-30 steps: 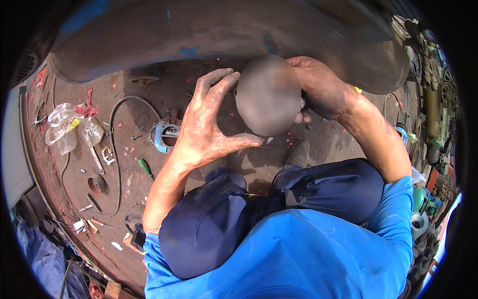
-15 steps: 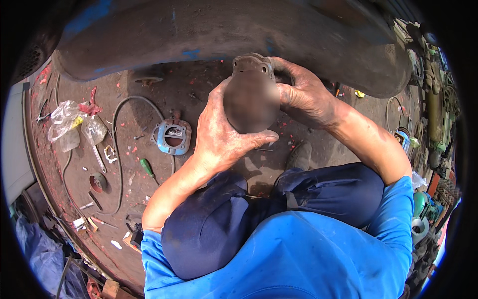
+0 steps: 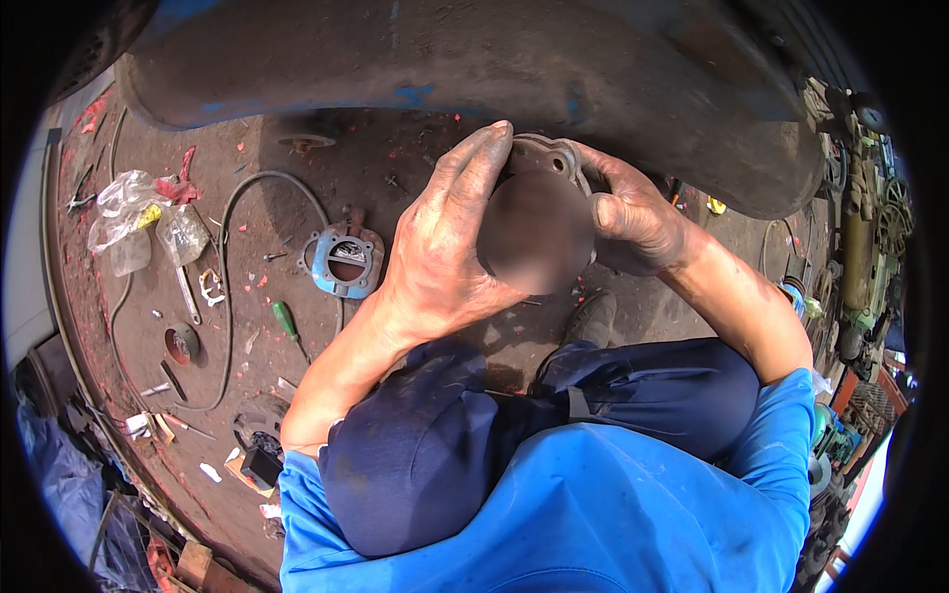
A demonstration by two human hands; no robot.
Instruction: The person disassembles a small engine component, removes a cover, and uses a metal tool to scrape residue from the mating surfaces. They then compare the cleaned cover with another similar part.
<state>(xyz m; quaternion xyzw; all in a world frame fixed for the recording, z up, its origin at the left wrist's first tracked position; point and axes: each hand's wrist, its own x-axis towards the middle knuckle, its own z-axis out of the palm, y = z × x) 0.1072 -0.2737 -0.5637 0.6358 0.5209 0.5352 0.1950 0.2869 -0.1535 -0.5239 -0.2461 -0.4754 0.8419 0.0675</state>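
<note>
A dark, greasy metal cylinder with a flanged rim is held up in front of me, bolt holes showing along that rim. Much of its near face is blurred, so I cannot make out its detail. My left hand wraps its left side, with the fingers pointing up along the edge. On the right, my right hand grips it near the flange, the thumb over the rim. A blue and grey flanged metal plate with a round opening lies on the ground beside my left forearm.
A big dark tank with blue paint patches spans the far side. Left on the ground are a cable, a green-handled screwdriver, a wrench, a metal ring and plastic bags. Machine parts crowd the right.
The metal cylinder has shifted right and a little nearer. My left fingers have come up along its left edge, and the left thumb no longer shows below it.
</note>
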